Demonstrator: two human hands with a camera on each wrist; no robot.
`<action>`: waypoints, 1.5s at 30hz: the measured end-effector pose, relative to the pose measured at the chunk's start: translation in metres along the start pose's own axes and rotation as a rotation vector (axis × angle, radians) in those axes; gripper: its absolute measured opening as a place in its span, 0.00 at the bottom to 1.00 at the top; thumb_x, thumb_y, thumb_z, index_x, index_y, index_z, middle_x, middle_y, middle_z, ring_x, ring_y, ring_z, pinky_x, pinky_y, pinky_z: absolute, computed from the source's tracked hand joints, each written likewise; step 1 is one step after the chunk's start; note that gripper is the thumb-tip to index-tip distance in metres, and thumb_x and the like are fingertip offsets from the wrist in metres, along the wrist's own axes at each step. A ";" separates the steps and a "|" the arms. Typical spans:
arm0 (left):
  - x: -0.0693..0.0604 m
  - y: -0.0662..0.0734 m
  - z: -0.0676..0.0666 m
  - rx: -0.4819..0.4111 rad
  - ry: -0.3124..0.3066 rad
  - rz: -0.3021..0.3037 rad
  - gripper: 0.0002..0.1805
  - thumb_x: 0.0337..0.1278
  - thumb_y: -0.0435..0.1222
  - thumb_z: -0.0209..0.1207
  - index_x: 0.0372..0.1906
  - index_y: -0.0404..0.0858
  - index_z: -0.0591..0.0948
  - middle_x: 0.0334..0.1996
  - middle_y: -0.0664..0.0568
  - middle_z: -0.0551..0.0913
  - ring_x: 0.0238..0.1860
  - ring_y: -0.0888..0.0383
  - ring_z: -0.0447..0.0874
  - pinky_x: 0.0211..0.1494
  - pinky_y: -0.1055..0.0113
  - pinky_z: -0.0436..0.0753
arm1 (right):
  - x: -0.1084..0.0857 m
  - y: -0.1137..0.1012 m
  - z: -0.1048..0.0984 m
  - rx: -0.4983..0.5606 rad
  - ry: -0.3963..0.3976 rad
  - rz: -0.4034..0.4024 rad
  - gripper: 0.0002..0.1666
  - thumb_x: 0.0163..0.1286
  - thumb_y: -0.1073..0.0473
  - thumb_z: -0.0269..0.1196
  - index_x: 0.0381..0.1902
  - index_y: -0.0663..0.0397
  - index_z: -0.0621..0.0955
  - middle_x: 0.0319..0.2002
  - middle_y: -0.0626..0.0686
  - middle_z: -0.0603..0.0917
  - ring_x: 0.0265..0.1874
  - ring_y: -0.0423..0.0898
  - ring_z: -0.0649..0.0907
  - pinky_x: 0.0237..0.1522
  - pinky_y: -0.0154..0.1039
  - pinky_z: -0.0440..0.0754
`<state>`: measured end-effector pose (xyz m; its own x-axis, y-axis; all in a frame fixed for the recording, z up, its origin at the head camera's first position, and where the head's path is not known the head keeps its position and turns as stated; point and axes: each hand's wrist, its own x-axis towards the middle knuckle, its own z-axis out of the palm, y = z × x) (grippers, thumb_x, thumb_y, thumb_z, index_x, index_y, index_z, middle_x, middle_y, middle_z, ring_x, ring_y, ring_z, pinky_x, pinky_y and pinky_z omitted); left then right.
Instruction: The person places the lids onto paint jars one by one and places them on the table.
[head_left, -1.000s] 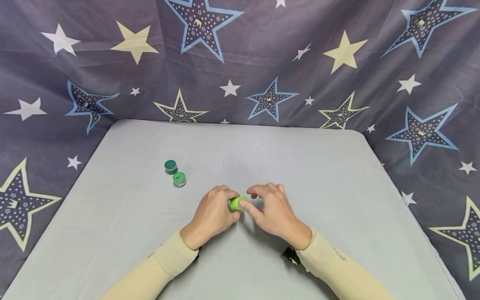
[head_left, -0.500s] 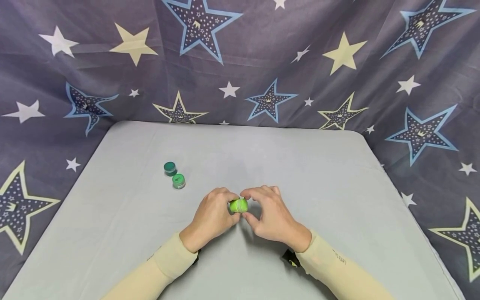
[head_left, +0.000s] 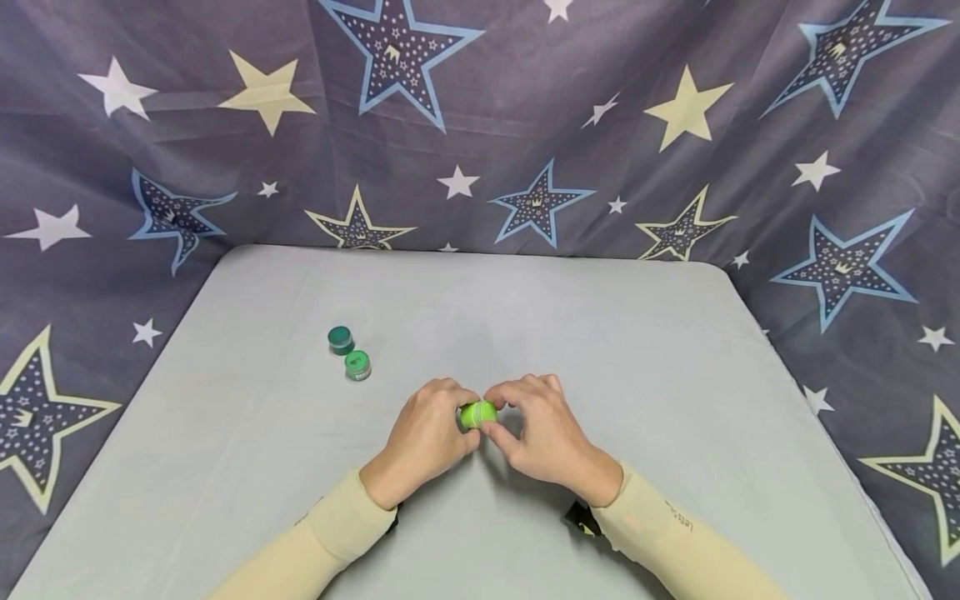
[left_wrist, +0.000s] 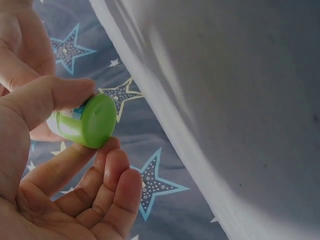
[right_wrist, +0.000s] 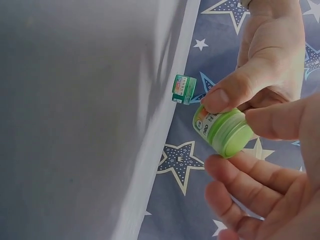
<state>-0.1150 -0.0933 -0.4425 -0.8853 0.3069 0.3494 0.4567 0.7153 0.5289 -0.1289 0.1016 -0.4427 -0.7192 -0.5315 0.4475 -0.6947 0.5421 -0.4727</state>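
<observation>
Between my two hands is a small lime-green jar (head_left: 477,414), tilted on its side just above the table. My left hand (head_left: 426,429) grips one end between thumb and fingers. A printed label (right_wrist: 206,122) shows on its side in the right wrist view. My right hand (head_left: 551,429) pinches the other, ringed end with thumb and fingertips. In the left wrist view the jar's smooth round end (left_wrist: 101,121) faces outward past the left thumb. Whether the ringed end is a lid cannot be told.
Left of the hands, a dark green jar (head_left: 341,340) and a mid-green jar (head_left: 357,365) stand close together on the grey-covered table (head_left: 637,333). A star-patterned cloth (head_left: 480,125) hangs behind the table and along its sides.
My right thumb has come off the front of the jar, and the right fingers have closed around its ringed end. The left hand keeps its grip.
</observation>
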 end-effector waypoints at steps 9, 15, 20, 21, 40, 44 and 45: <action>0.000 0.000 0.001 0.021 0.006 0.010 0.13 0.39 0.30 0.77 0.36 0.39 0.90 0.29 0.56 0.83 0.30 0.62 0.74 0.33 0.67 0.75 | 0.000 0.001 0.001 -0.046 0.014 0.024 0.09 0.66 0.52 0.73 0.36 0.49 0.87 0.30 0.43 0.85 0.29 0.47 0.81 0.41 0.42 0.66; 0.000 0.001 0.001 0.018 0.003 0.003 0.13 0.39 0.31 0.78 0.36 0.39 0.90 0.29 0.55 0.82 0.30 0.63 0.74 0.32 0.68 0.74 | 0.000 0.000 0.001 -0.073 0.018 0.032 0.09 0.67 0.51 0.72 0.35 0.49 0.87 0.28 0.42 0.83 0.26 0.46 0.80 0.39 0.41 0.66; 0.000 0.001 0.001 0.023 -0.001 0.003 0.13 0.40 0.31 0.78 0.36 0.39 0.90 0.30 0.55 0.83 0.30 0.63 0.74 0.33 0.68 0.75 | 0.000 0.001 0.001 -0.101 0.014 0.046 0.09 0.67 0.50 0.71 0.33 0.48 0.87 0.26 0.40 0.81 0.23 0.40 0.76 0.37 0.39 0.65; 0.000 0.001 0.001 0.024 0.000 0.004 0.13 0.40 0.31 0.78 0.36 0.39 0.90 0.30 0.55 0.83 0.30 0.63 0.74 0.33 0.68 0.75 | 0.000 0.001 0.002 -0.106 0.013 0.049 0.09 0.67 0.50 0.71 0.33 0.48 0.87 0.25 0.40 0.81 0.23 0.39 0.75 0.37 0.39 0.65; -0.001 -0.001 0.001 0.016 0.018 0.022 0.15 0.37 0.32 0.81 0.36 0.39 0.89 0.30 0.55 0.83 0.33 0.60 0.78 0.37 0.64 0.79 | 0.001 0.003 -0.007 0.007 0.002 -0.031 0.25 0.56 0.54 0.78 0.50 0.56 0.84 0.46 0.51 0.88 0.42 0.50 0.83 0.50 0.49 0.67; -0.001 -0.001 0.001 0.008 0.017 0.024 0.15 0.38 0.32 0.80 0.35 0.39 0.90 0.30 0.55 0.83 0.33 0.60 0.78 0.37 0.63 0.79 | 0.000 0.004 -0.006 0.021 -0.016 -0.053 0.24 0.54 0.60 0.78 0.49 0.54 0.84 0.46 0.48 0.88 0.43 0.50 0.83 0.52 0.49 0.67; -0.001 -0.001 0.001 0.008 0.016 0.024 0.14 0.38 0.32 0.80 0.35 0.39 0.90 0.30 0.55 0.83 0.33 0.60 0.78 0.37 0.63 0.79 | 0.000 0.004 -0.005 0.022 -0.017 -0.053 0.24 0.53 0.61 0.78 0.48 0.53 0.84 0.46 0.47 0.87 0.43 0.49 0.83 0.52 0.48 0.67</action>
<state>-0.1149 -0.0932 -0.4440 -0.8724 0.3140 0.3747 0.4773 0.7126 0.5141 -0.1318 0.1074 -0.4408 -0.6808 -0.5704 0.4595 -0.7315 0.4983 -0.4653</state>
